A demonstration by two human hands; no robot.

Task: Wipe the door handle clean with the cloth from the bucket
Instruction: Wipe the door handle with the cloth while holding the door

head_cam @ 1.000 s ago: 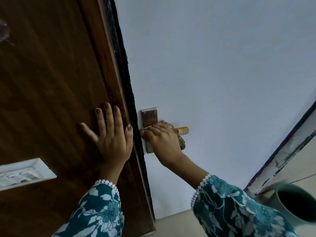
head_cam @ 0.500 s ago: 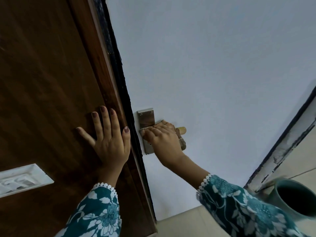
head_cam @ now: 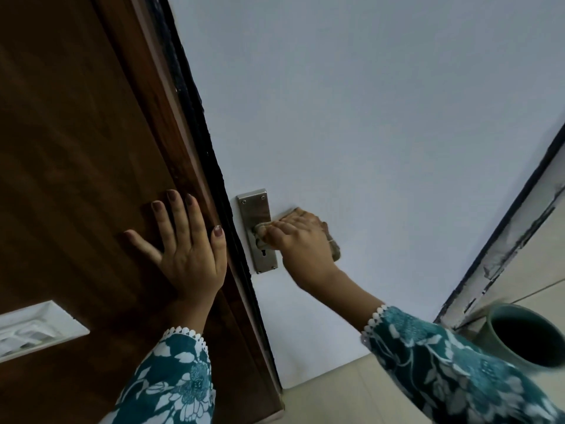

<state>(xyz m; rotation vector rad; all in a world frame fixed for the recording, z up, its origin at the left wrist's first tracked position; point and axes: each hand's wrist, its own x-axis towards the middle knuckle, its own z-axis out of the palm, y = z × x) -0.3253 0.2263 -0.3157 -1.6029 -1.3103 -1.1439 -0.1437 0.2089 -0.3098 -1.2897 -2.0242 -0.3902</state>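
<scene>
A steel door handle plate (head_cam: 256, 209) with a keyhole is fixed near the left edge of the white door (head_cam: 367, 117). My right hand (head_cam: 301, 240) is wrapped around the lever with a brownish cloth (head_cam: 334, 249) bunched under the fingers; the lever itself is hidden by hand and cloth. My left hand (head_cam: 183, 249) lies flat with spread fingers on the dark wooden panel (head_cam: 76, 179), just left of the door's black edge, holding nothing.
A teal bucket (head_cam: 501, 341) stands on the tiled floor at the lower right, beside a worn white door frame (head_cam: 504, 234). A white switch plate (head_cam: 33, 328) is set into the wooden panel at the lower left.
My right hand with the cloth has slid outward along the lever, covering its tip, which showed before, and baring more of the plate. My left hand stays pressed flat on the wood.
</scene>
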